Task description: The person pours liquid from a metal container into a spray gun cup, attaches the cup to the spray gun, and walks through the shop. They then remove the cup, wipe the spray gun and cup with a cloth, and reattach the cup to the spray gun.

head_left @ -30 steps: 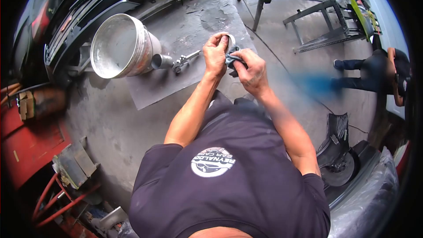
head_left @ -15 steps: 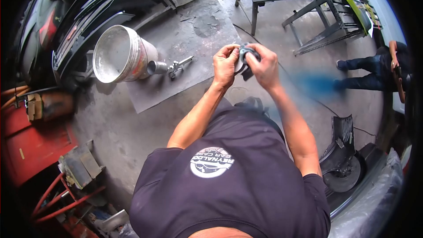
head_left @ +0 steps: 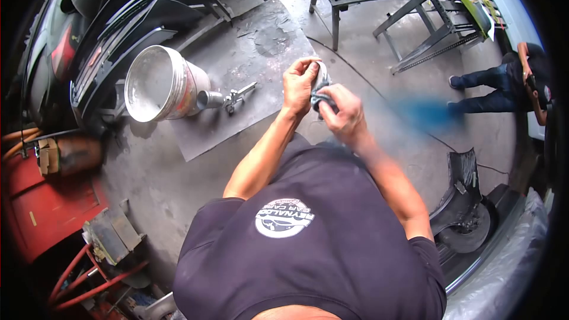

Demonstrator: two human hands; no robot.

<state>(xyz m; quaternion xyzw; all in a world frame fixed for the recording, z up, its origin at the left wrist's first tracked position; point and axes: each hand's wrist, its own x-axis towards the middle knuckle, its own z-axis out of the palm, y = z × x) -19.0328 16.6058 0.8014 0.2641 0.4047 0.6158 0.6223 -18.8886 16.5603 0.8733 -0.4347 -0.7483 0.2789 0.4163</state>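
Observation:
My left hand [head_left: 301,87] pinches a small pale, curved piece [head_left: 322,74] between thumb and fingers, at chest height in front of my shirt. Pressed against the lower part of that piece is a dark bluish rag [head_left: 319,98], bunched up in my right hand [head_left: 344,114]. What exactly the piece is, I cannot tell. Left of my hands, a spray gun [head_left: 237,98] with a metal cup [head_left: 210,100] lies on a grey board, close to a white bucket [head_left: 155,86] with a dusty, stained inside.
The grey sheet [head_left: 261,41] covers floor under the bucket. Car bumpers [head_left: 136,29] stand at upper left, metal frames [head_left: 409,21] at upper right. Another person [head_left: 504,86] stands at right. A hose [head_left: 355,71] crosses the floor; a black car part [head_left: 465,201] lies lower right.
My right hand has moved down and left with the rag, baring more of the pale piece. My left hand has shifted slightly left.

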